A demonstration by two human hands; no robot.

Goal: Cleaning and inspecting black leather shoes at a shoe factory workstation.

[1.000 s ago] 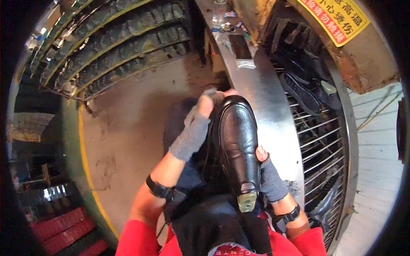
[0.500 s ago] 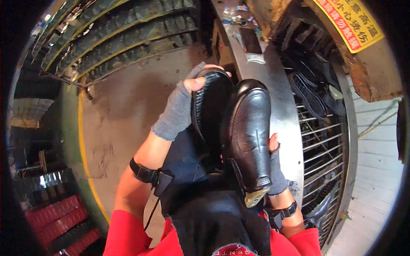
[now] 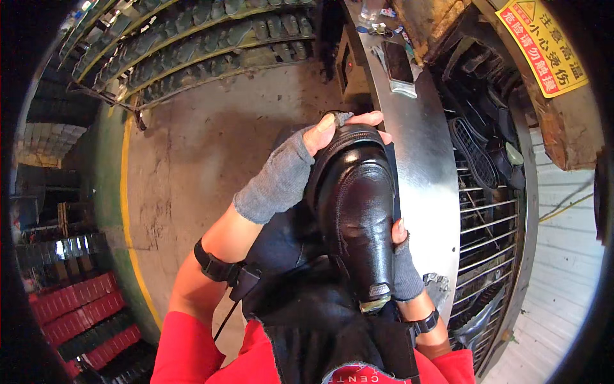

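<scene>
Black leather, shiny and creased across the top, covers the held shoe [image 3: 364, 217], which lies in front of the person's body, above the lap and beside the metal bench [image 3: 422, 173]. Its toe points away from the person. Inside it sits a pale greenish form [image 3: 375, 305], of which only the end shows at the heel. Around the toe runs the raised, stitched rim of a dark sole [image 3: 350, 136]; how far the shoe is seated in it along its length is hidden.

Both hands wear grey gloves with bare fingertips. The left hand [image 3: 307, 150] is closed over the front of the sole, thumb on the rim and fingers wrapped past the toe. The right hand [image 3: 404, 265] grips the shoe's right side toward the heel, thumb up along the leather, its other fingers out of sight.

To the right, a barred metal tray [image 3: 489, 225] holds more dark footwear: a loose sole [image 3: 470, 153] with a patterned face and black pieces crowded near the far end. At upper left, a shelf rack [image 3: 185, 66] carries rows of dark shoes [image 3: 275, 27]. A phone [image 3: 397, 61] and a clear bottle [image 3: 370, 11] rest on the bench's far part.
</scene>
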